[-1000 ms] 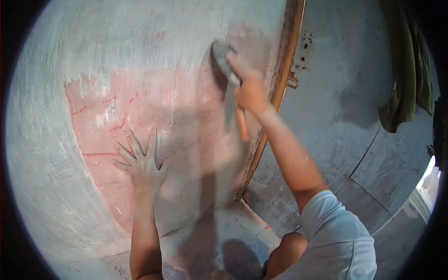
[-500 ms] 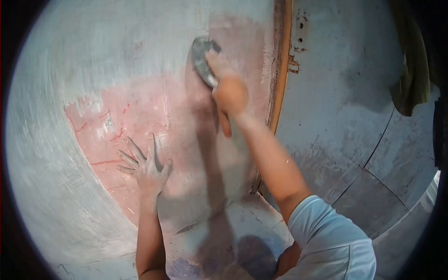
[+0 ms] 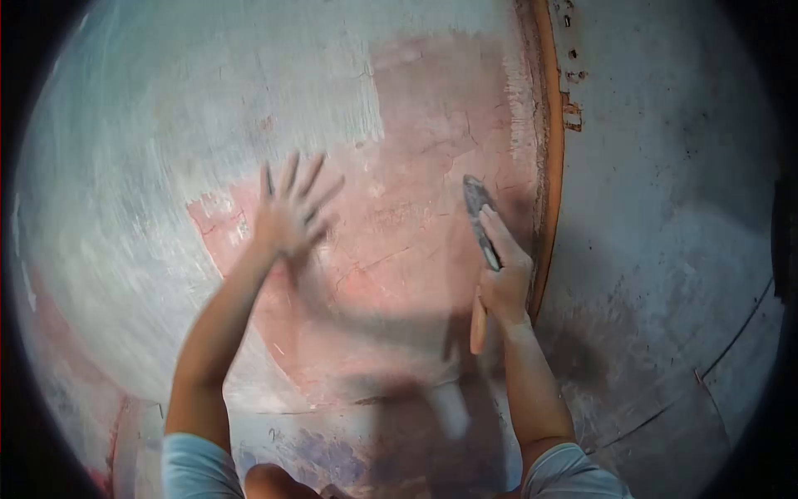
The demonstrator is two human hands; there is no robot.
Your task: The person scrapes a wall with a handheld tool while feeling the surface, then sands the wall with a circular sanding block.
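My right hand [image 3: 505, 287] is closed around a trowel [image 3: 480, 204] with a grey metal blade and an orange-brown wooden handle. The fingers lie along the blade, which points up and overlaps the wall in this view. My left hand [image 3: 289, 218], slightly blurred, has its fingers spread and holds nothing. It is over the left part of a pink patch [image 3: 391, 212] on the wall, and its shadow falls just below. Thin cracks run across this patch, and pale grey-blue coating [image 3: 216, 108] surrounds it above and to the left.
An upright wooden frame strip [image 3: 552, 158] borders the wall on the right. Beyond it is a grey-blue panel [image 3: 657, 191] with rusty metal fittings [image 3: 572, 108] near the strip. A pale, purple-stained surface [image 3: 316, 453] lies below the wall.
My right hand has come down and right with the trowel, away from the top of the patch. My left hand has moved up. The view has shifted, and the hanging cloth is out of sight.
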